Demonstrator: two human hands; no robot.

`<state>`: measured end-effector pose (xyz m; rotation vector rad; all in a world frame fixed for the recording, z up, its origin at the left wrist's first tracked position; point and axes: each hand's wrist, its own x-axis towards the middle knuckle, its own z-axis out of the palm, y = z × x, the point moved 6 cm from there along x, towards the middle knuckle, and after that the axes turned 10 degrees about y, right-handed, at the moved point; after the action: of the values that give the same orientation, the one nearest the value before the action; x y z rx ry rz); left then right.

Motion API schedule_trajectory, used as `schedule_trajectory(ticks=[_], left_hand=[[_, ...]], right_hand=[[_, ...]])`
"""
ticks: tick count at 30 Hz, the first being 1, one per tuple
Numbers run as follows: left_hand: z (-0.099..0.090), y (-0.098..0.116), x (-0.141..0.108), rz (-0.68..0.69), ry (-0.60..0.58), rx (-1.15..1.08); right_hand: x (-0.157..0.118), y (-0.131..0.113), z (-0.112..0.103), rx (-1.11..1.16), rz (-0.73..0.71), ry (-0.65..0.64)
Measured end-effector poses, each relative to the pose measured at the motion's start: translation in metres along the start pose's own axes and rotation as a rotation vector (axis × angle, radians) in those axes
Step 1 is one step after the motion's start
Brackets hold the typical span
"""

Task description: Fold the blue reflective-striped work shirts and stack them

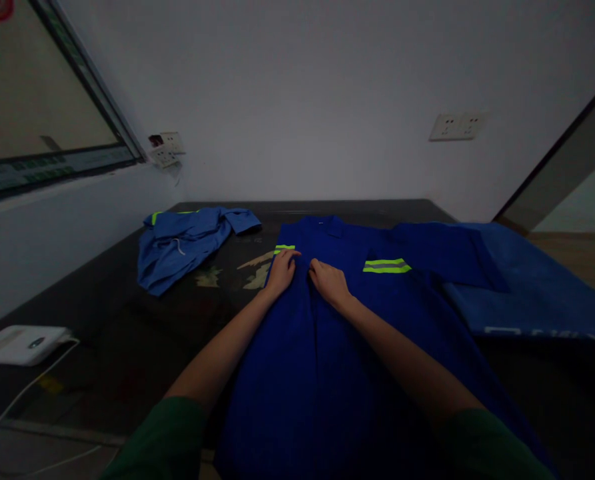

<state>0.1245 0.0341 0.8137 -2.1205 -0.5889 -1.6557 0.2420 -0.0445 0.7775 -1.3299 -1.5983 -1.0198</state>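
A dark blue work shirt (347,347) lies spread on the table, its collar at the far side. Yellow-green reflective strips (387,266) cross its chest. My left hand (281,272) rests on the shirt's left chest by the shorter strip, fingers stretched out and lying on the cloth. Just right of the front opening, my right hand (328,281) has its fingers curled and pressed together on the fabric edge. The shirt's right-hand sleeve (452,253) is laid out sideways. The left-hand sleeve cannot be seen.
A crumpled lighter blue garment (187,243) lies at the back left of the dark table (127,360). Blue cloth with white print (537,287) sits under the sleeve at right. A white device (22,345) with a cable is at left. Wall sockets (457,127) are behind.
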Motion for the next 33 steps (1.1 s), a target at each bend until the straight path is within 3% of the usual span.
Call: schedule_trajectory(ticks=[6, 13, 21, 29, 33], left_hand=[[-0.004, 0.018, -0.02, 0.074, -0.121, -0.099], [-0.006, 0.023, -0.021, 0.098, -0.162, -0.186], [-0.005, 0.019, -0.018, 0.035, -0.17, -0.248], [0.001, 0.008, -0.018, -0.076, -0.145, -0.392], [0.005, 0.007, -0.02, -0.096, -0.153, -0.392]], right_hand=[[0.0, -0.004, 0.003, -0.013, 0.008, -0.006], [-0.005, 0.004, 0.002, 0.124, -0.022, -0.02], [-0.008, -0.002, -0.002, 0.054, -0.056, -0.037], [-0.001, 0.015, -0.013, 0.065, 0.141, -0.08], [-0.001, 0.007, -0.011, 0.064, 0.055, -0.052]])
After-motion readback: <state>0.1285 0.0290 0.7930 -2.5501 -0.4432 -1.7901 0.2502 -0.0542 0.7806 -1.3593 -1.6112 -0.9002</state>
